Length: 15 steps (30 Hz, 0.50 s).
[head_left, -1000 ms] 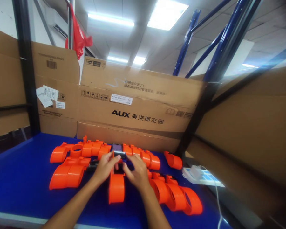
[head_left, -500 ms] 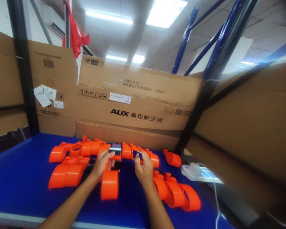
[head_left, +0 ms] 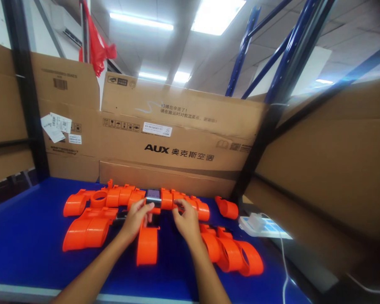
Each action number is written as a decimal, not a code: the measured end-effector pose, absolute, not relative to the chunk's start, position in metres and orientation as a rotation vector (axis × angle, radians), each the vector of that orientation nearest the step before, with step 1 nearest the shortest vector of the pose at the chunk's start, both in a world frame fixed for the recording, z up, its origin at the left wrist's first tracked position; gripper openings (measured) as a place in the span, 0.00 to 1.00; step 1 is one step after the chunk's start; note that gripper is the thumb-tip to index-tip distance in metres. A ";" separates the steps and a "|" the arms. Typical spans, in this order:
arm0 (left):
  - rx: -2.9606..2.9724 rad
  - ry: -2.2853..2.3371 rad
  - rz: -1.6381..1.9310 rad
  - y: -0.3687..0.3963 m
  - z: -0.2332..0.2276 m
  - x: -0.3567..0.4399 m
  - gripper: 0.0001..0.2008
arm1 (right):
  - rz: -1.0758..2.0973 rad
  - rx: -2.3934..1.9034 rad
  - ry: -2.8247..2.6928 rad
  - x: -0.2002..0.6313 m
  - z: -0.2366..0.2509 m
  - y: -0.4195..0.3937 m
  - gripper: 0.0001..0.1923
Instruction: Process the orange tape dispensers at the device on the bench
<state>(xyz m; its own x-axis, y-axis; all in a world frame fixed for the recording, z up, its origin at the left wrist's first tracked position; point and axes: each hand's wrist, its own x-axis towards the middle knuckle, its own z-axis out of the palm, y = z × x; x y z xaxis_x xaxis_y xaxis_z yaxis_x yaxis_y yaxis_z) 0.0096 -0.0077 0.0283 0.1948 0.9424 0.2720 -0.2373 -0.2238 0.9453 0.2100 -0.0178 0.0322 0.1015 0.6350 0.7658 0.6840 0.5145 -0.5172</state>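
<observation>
Both hands [head_left: 161,217] on orange housing [head_left: 147,245]

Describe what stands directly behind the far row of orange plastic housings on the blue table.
Behind the far row of orange plastic housings stand brown cardboard cartons, one printed AUX, against black rack posts. Whatever lies beyond the cartons is covered.

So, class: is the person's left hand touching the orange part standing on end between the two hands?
Touching. In the head view the left hand lies against the upper end of the orange part, its fingers overlapping it with no blue table visible between them.
</observation>
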 end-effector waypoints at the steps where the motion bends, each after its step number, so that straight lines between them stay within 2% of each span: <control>1: 1.332 0.763 1.307 -0.007 0.027 0.010 0.15 | -0.051 -1.161 -1.567 0.210 0.035 -0.019 0.09; 8: 1.374 0.772 1.293 -0.008 0.026 0.012 0.16 | -0.019 -1.011 -1.633 0.197 0.058 -0.042 0.08; 15: 1.396 0.752 1.256 -0.012 0.031 0.014 0.17 | 0.089 -0.867 -1.872 0.183 0.059 -0.051 0.16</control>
